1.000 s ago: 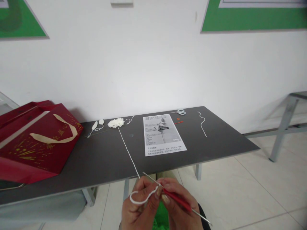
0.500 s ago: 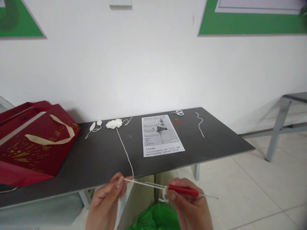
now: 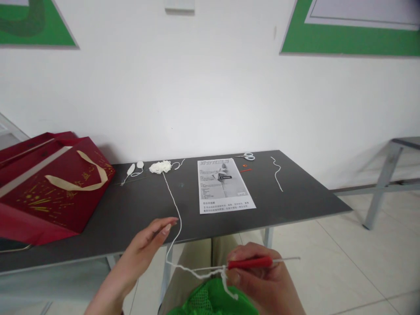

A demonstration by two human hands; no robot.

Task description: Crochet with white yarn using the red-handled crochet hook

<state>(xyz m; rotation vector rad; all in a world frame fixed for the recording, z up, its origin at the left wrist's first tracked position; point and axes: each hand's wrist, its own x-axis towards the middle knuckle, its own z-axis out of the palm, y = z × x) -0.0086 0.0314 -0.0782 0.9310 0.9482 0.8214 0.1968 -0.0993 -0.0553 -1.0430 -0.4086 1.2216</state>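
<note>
My right hand (image 3: 262, 280) grips a red-handled crochet hook (image 3: 251, 263) that lies level, its metal tip pointing left with a white yarn loop hanging from it. My left hand (image 3: 149, 245) reaches over the front edge of the dark table (image 3: 138, 214), fingers stretched toward the white yarn strand (image 3: 173, 205). I cannot tell whether the fingertips touch the strand. That strand runs from a small white yarn heap (image 3: 160, 166) near the wall down to the hook. A green mesh thing (image 3: 213, 299) rests in my lap.
A red gift bag (image 3: 49, 188) lies on the table's left. A printed sheet (image 3: 223, 185) sits mid-table, with small scissors (image 3: 246, 155), an orange marker (image 3: 244, 169) and a loose yarn piece (image 3: 277, 173) further right. Another table's metal legs (image 3: 377, 197) stand at right.
My hands have parted. The left hand let go of the yarn near the hook and moved up and left over the table edge. The right hand stayed low, its hook now level.
</note>
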